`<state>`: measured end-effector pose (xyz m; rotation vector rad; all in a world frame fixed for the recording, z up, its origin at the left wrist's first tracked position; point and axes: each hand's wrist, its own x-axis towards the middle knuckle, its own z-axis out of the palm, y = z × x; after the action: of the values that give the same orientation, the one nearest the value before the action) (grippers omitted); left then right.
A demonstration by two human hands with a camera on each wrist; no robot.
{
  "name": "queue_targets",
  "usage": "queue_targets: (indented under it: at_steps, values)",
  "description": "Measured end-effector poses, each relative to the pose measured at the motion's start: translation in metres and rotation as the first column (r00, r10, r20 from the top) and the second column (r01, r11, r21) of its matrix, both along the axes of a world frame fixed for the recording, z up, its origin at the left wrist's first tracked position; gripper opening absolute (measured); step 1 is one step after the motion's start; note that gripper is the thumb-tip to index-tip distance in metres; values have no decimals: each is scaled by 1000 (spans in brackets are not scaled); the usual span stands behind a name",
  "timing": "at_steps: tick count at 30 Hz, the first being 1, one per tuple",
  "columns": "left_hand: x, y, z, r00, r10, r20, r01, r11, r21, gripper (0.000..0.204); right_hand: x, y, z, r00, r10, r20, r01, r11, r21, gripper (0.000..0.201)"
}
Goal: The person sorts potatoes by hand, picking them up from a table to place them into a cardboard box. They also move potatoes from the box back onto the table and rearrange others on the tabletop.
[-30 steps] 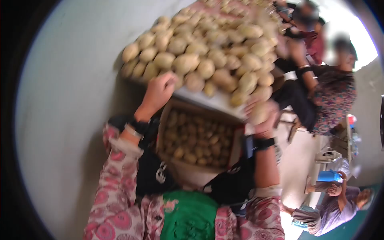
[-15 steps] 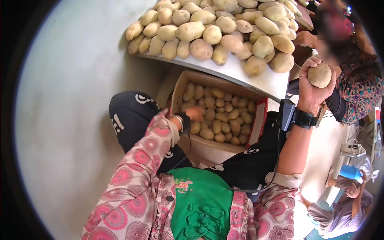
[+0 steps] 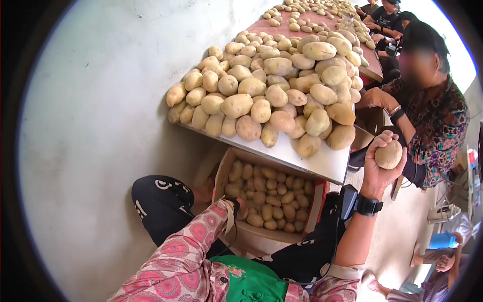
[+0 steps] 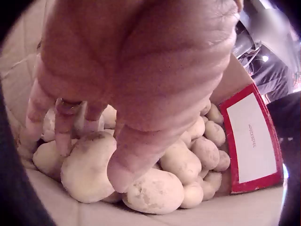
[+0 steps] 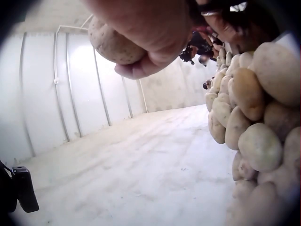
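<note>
The right hand (image 3: 380, 173) holds a round potato (image 3: 388, 154) up beside the table's corner, fingers curled round it; the right wrist view shows this potato (image 5: 115, 43) against the palm (image 5: 150, 28). Down at the left side of an open cardboard box (image 3: 322, 194), the left hand (image 3: 242, 208) is mostly hidden by its sleeve. In the left wrist view, thumb and fingers of the left hand (image 4: 136, 70) lie on opposite sides of a potato (image 4: 87, 169), among other potatoes (image 4: 155, 192) in the box.
A large heap of potatoes (image 3: 276, 95) covers much of the table (image 3: 322, 163) above the box. Another person (image 3: 427, 116) sits at its right side, with more people farther back. A pale wall (image 3: 100, 100) stands at left.
The head view has shifted, showing more of the table. Since one second ago, the left hand has gone from the table's edge down into the box, and the right hand has moved outward with its potato.
</note>
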<state>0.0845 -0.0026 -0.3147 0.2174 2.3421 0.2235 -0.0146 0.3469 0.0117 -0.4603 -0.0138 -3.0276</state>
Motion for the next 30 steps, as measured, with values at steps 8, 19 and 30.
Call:
queue_targets:
  at_steps: [8,19,30]
  values:
    - [15,13,7,998,12,66,-18,996,87,54,-2,-7,1,1000,-9,5,9,999,39,28]
    - [25,25,22,989,-24,148,-12,971,239,55,-2,-13,2,998,3,65,-9,996,88,28]
    - [0,41,51,958,-29,285,-56,957,285,56,-8,-24,-1,998,27,48,-32,994,107,28]
